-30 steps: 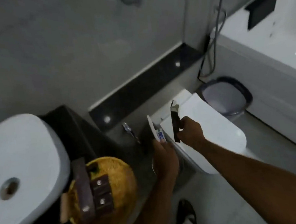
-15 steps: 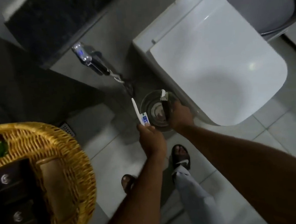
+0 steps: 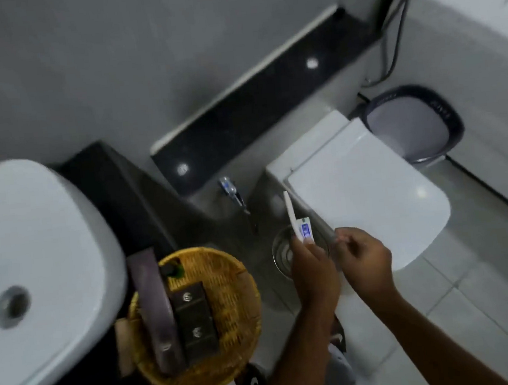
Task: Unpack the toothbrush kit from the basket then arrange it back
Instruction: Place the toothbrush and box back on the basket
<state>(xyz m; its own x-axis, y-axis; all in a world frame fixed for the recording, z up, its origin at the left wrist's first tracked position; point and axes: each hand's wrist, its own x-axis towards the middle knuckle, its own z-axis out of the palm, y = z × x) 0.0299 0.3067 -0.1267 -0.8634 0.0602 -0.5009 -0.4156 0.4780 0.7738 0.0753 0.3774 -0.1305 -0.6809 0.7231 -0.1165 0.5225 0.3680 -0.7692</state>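
Observation:
A round yellow wicker basket point(image 3: 223, 276) sits on the dark counter beside the sink, holding dark brown boxes point(image 3: 193, 316), a long brown box point(image 3: 155, 307) and a small green bottle point(image 3: 173, 267). My left hand point(image 3: 313, 276) is shut on a white toothbrush point(image 3: 290, 212) and a small blue-and-white toothpaste tube point(image 3: 306, 232), held upright over a small round bin point(image 3: 280, 252) on the floor. My right hand point(image 3: 364, 259) hovers just to the right, fingers loosely curled, with nothing visible in it.
A white sink point(image 3: 34, 244) fills the left side. A white toilet with closed lid point(image 3: 364, 188) stands behind my hands, a grey scale point(image 3: 410, 124) beyond it. A bidet sprayer point(image 3: 231, 191) hangs on the wall. My feet show below on the tiled floor.
The dark box my right hand held is gone from it, dropped at the small bin. The view has swung back up, showing sink and basket.

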